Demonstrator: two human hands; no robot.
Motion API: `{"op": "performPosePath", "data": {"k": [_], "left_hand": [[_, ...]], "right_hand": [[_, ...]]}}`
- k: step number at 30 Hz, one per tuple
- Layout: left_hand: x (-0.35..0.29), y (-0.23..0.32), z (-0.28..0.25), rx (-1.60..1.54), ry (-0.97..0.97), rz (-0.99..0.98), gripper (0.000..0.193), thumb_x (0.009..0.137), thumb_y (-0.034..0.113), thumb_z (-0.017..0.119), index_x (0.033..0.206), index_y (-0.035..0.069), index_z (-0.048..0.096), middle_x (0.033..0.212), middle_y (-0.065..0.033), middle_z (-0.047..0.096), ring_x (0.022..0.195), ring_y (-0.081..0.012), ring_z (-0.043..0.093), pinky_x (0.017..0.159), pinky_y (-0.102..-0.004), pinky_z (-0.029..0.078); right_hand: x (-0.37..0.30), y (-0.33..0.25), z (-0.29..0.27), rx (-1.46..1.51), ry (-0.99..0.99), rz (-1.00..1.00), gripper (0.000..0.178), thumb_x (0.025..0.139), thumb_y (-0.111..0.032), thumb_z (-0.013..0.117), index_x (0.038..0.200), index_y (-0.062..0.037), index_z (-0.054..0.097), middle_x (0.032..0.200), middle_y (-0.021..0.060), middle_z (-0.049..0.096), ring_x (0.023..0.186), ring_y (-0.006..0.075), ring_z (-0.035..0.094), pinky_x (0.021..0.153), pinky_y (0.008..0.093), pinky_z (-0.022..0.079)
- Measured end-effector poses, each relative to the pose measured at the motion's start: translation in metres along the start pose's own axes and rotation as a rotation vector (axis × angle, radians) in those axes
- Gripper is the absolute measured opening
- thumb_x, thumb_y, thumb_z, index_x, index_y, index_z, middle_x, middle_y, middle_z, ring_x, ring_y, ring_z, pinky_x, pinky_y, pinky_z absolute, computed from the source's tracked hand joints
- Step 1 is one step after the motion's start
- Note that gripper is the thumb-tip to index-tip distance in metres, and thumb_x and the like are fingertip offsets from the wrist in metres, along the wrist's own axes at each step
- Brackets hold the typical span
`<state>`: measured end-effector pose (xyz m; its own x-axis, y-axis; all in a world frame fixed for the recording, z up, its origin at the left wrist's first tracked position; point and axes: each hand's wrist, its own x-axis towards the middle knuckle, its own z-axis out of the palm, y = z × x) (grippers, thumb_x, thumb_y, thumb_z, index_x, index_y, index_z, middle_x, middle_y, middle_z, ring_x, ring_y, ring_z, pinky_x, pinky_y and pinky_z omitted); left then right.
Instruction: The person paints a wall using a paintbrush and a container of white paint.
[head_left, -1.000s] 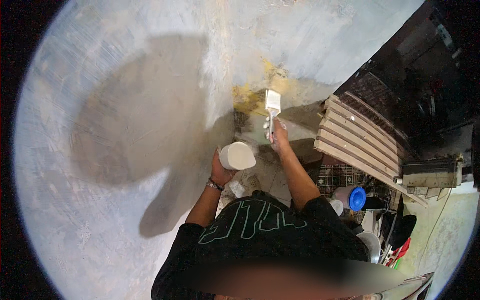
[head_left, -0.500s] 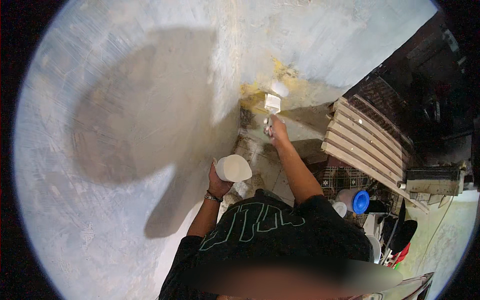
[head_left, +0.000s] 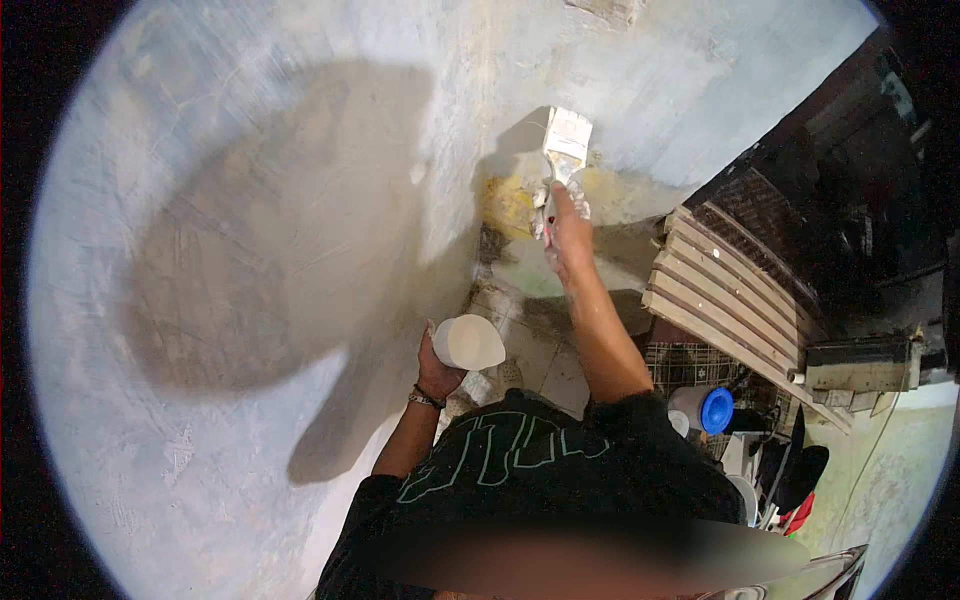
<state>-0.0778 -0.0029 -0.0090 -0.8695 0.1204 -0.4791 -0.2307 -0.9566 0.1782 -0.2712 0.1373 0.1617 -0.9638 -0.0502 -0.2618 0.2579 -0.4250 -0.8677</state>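
My right hand (head_left: 566,225), smeared with white, is closed round the handle of a flat paintbrush (head_left: 568,138). The brush points up in front of the far wall (head_left: 660,90), its bristles coated white; whether they touch the wall I cannot tell. Below the brush, a patch of yellow (head_left: 510,205) shows on the wall near the corner. My left hand (head_left: 437,368) grips a white plastic cup with a pouring lip (head_left: 470,342) from its left side. Pale liquid or a pale inside shows in the cup. A bracelet (head_left: 426,399) circles my left wrist.
A wall with patchy whitish paint (head_left: 110,330) rises close on my left, carrying my large shadow. To the right lean wooden slats (head_left: 730,300). Near them stand a container with a blue rim (head_left: 716,410), a metal-looking ledge (head_left: 865,365) and assorted clutter. Dirty floor tiles (head_left: 535,350) lie below.
My right hand and the paintbrush have moved upward along the far wall, above the yellow patch. The cup in my left hand has stayed nearly in place.
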Motion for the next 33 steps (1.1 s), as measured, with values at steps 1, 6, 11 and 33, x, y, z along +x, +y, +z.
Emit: {"op": "performPosePath", "data": {"k": [1, 6, 11, 33], "left_hand": [[-0.001, 0.001, 0.0, -0.001, -0.004, 0.006, 0.064, 0.087, 0.057, 0.029, 0.121, 0.005, 0.046, 0.117, -0.0123, 0.053, 0.109, -0.0295, 0.051, 0.095, -0.0451, 0.039], [-0.009, 0.0, 0.008, 0.051, -0.019, -0.035, 0.063, 0.089, 0.056, 0.026, 0.121, 0.005, 0.045, 0.117, -0.012, 0.053, 0.107, -0.0292, 0.052, 0.094, -0.0435, 0.04], [-0.018, 0.002, -0.013, 0.074, 0.029, 0.01, 0.064, 0.089, 0.056, 0.026, 0.122, 0.005, 0.044, 0.118, -0.0119, 0.053, 0.107, -0.0288, 0.052, 0.093, -0.0438, 0.041], [-0.014, -0.007, 0.0, 0.07, 0.0, -0.012, 0.064, 0.087, 0.058, 0.031, 0.119, 0.006, 0.047, 0.116, -0.0125, 0.054, 0.106, -0.0291, 0.053, 0.091, -0.0441, 0.042]], "right_hand": [[0.002, 0.005, -0.002, -0.106, 0.009, 0.001, 0.027, 0.088, -0.024, 0.052, 0.107, -0.0038, 0.051, 0.064, 0.0002, 0.048, 0.044, 0.0083, 0.04, 0.038, 0.0233, 0.033], [0.088, 0.11, -0.041, -0.145, 0.013, -0.322, 0.023, 0.093, -0.022, 0.042, 0.107, -0.0043, 0.043, 0.07, 0.0018, 0.05, 0.056, 0.0083, 0.046, 0.046, 0.0246, 0.039], [0.055, 0.165, -0.059, -0.217, 0.047, -0.045, 0.029, 0.091, -0.023, 0.047, 0.111, -0.003, 0.047, 0.065, -0.0004, 0.049, 0.054, 0.0087, 0.047, 0.045, 0.0226, 0.038], [-0.016, -0.021, -0.043, 0.122, 0.133, -0.03, 0.022, 0.088, -0.025, 0.053, 0.093, -0.0038, 0.056, 0.064, 0.0021, 0.05, 0.045, 0.0105, 0.044, 0.04, 0.0251, 0.034]]}}
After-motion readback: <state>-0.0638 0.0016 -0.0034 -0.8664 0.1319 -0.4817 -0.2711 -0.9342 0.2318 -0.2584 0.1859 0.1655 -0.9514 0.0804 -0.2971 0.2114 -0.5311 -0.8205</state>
